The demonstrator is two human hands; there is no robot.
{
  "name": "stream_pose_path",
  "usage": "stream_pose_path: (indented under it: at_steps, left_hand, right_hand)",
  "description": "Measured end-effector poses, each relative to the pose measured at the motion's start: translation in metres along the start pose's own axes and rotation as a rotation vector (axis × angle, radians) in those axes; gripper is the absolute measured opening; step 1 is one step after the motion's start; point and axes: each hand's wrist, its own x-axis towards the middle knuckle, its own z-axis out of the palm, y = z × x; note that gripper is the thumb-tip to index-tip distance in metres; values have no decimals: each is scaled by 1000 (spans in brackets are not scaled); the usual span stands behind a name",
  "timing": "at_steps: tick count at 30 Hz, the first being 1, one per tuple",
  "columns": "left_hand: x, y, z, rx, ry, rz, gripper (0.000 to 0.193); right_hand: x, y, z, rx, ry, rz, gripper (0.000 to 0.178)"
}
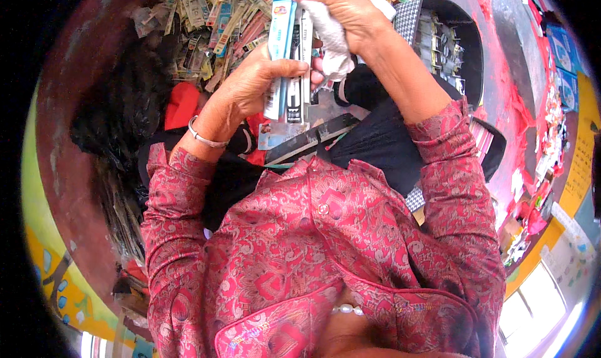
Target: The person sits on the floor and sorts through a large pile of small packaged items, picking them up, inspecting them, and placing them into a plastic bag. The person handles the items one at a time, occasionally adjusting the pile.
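My left hand (253, 76) is closed around a few long, narrow packets held upright, its thumb pressed across their front. One is a blue and white packet (280, 38); beside it stands a white and black packet (300, 95). A crumpled white cloth (330, 38) hangs from my right hand (350, 13), which is closed on it. The right fingertips meet the top end of the blue packet. What the packets contain cannot be made out. Below my hands, a dark flat strip (307, 139) lies across a grey surface between my knees.
A large heap of narrow printed packets (219, 26) lies beyond my left hand. Black plastic sheeting (119, 101) is bunched at the left. At the right stands a dark open bag (438, 45) with small packets inside. Something red (183, 104) lies near my left wrist.
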Motion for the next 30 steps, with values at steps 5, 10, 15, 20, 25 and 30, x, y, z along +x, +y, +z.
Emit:
stream_pose_path:
  at_steps: [5,10,15,20,25,30]
  left_hand:
    - [-5,1,-11,-179,-175,42,50]
    - [-1,1,-13,-205,-122,77,53]
    - [-4,-4,-5,-11,31,26,34]
    - [-8,-3,-5,47,-115,75,43]
    - [-6,-2,-2,18,-196,88,47]
    - [-1,-7,-15,-103,-33,72,50]
  right_hand:
    - [0,-20,-13,58,-112,-15,19]
    - [-10,-19,3,-1010,287,-1100,17]
    - [-16,14,22,-1557,-108,-1374,25]
    - [-20,-20,23,-1452,102,-1199,27]
    - [-4,-21,5,-1383,267,-1100,26]
    - [-14,-29,6,-1312,379,-1172,21]
